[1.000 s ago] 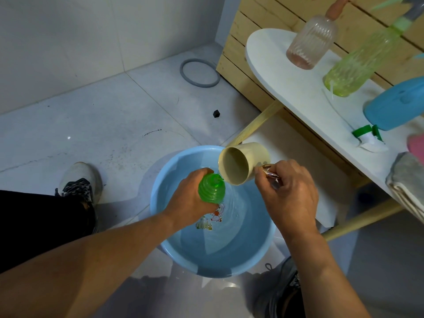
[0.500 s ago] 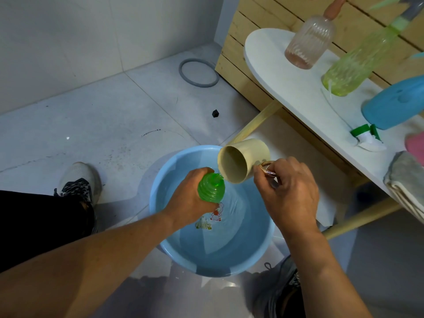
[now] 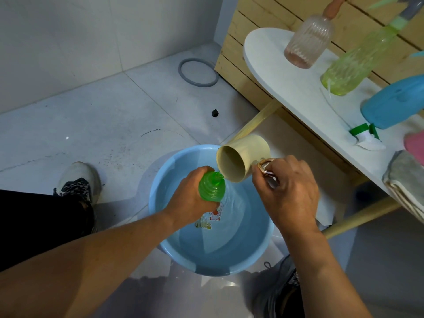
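Gripping a green ribbed bottle (image 3: 211, 189) in the left hand (image 3: 191, 199), with the fingers curled round its body, and holding it close to upright over the water in a blue basin (image 3: 152, 198) sitting on the floor tiles. Pinching the rose-gold ring handle (image 3: 266, 167) of a cream mug (image 3: 246, 156) in the right hand (image 3: 290, 188), with thumb and fingers closed on the ring. Tipping the mug onto its side, with the open mouth facing left and the lower lip just beside the bottle's top, over the far part of the basin. Sending a thin trickle from that lip toward the bottle's top; impossible to tell whether lip and bottle are actually touching.

Resting a pale shoe (image 3: 78, 180) on the tiles just left of the basin.

Working beside a white shelf (image 3: 275, 72) at the right, well apart from both hands, carrying a pink ribbed bottle (image 3: 307, 40) at its far end, then a yellow-green spray bottle (image 3: 351, 70), a blue bottle (image 3: 394, 102), a green and white cap (image 3: 364, 136) and a folded grey towel (image 3: 403, 180) at the near end.

Working with a grey ring (image 3: 198, 73) and a small black piece (image 3: 215, 113) lying on the far tiles, near the wooden slats.
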